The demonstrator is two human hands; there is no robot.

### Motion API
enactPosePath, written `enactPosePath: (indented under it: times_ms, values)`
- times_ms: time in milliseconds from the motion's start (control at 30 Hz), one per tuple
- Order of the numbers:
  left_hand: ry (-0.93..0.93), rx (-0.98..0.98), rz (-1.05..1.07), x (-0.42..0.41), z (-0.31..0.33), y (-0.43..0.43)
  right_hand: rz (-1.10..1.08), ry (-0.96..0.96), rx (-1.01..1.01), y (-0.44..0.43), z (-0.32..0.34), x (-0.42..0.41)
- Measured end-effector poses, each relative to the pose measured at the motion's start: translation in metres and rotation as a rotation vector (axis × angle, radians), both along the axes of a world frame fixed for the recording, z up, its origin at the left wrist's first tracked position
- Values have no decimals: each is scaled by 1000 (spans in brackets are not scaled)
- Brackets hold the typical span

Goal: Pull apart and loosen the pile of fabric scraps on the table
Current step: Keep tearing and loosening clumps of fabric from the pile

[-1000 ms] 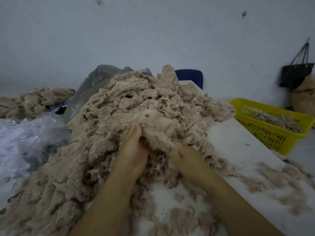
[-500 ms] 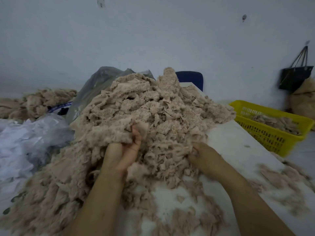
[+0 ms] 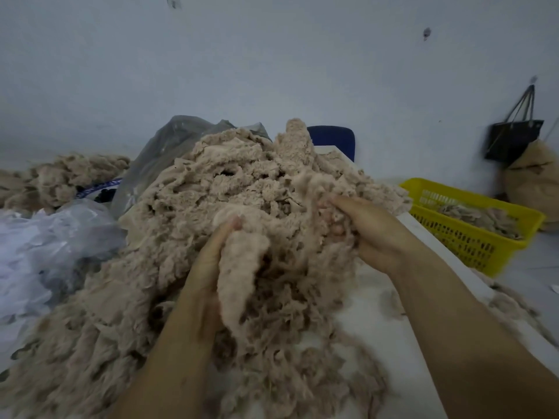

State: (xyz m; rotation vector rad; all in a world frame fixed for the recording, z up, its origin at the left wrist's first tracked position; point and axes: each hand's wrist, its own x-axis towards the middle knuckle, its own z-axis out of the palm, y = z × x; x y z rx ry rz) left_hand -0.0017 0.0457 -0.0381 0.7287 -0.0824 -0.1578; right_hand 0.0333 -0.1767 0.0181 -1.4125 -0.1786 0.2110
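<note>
Head view: pile of fabric scraps (image 3: pixel 230 182) heaped on the white table (image 3: pixel 372 306), covering its left and middle, with thin litter of scraps at near right. Left hand (image 3: pixel 211 255) closed round a hanging clump (image 3: pixel 242 273) at the pile's near face; right hand (image 3: pixel 366 234) gripping scraps on the right flank, fingertips buried in fabric. Both hands seem to hold one matted mass — best drawn apart sideways, not upward, so the tangle opens rather than lifts whole. Modest handfuls advised; large ones would likely drag the heap toward the near edge. Drop each loosened tuft on bare table. Yellow basket (image 3: pixel 472 237) sits off right, well apart from the hands.
</note>
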Motion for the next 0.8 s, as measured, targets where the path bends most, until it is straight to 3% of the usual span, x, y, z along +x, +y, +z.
enactPosePath:
  times_ms: [67, 100, 200, 400, 500, 567, 633, 733, 800]
  values:
    - [35, -136, -65, 0, 3, 1, 87, 8, 130, 2, 3, 2]
    - [32, -166, -50, 2, 3, 2, 96, -8, 80, 4, 3, 2]
    - [11, -58, 73, 12, 0, -1, 82, -7, -27, 12, 3, 0]
    - [-249, 677, 66, 0, -5, -19, 148, 22, 320, 46, 22, -6]
    - [-248, 874, 80, -5, -9, -33, 115, -16, 201, 69, 20, -8]
    - [-176, 862, 122, -5, -5, -35, 102, -8, 194, 71, 21, -7]
    - [-110, 808, 137, -4, -2, -27, 21, 74, 335, 55, 23, 3]
    - [-6, 457, 124, -1, 1, -12, -129, 171, 421, 22, 18, 17]
    - [26, 293, 193, 3, 2, -7, -168, 162, 299, 8, 7, 19]
